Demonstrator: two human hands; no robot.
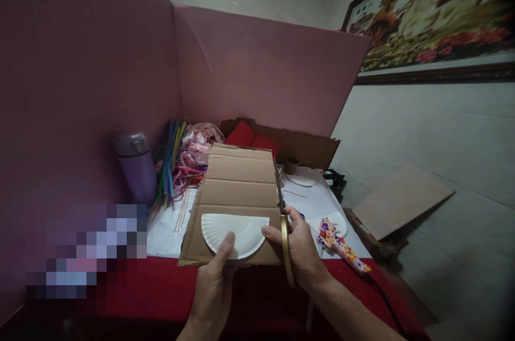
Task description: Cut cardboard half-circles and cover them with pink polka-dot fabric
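A piece of brown cardboard [241,180] with crosswise creases is held up in front of me. Half of a white paper plate [229,228] lies against its near end, straight edge away from me. My left hand [215,274] grips both from the near edge, thumb on the plate. On the right, my right hand [300,244] holds a pair of scissors [285,234] with gold-coloured handles, blades pointing away along the cardboard's right edge. Its thumb presses by the plate's right corner. The fingers under the cardboard are hidden.
A floral-patterned glue gun [346,252] with a black cord rests at the right. Pipe cleaners [172,153], pink ribbon [201,140] and a purple bottle [137,169] stand at the left. Red paper [245,134] lies behind; pink panels [261,67] enclose the table's back and left.
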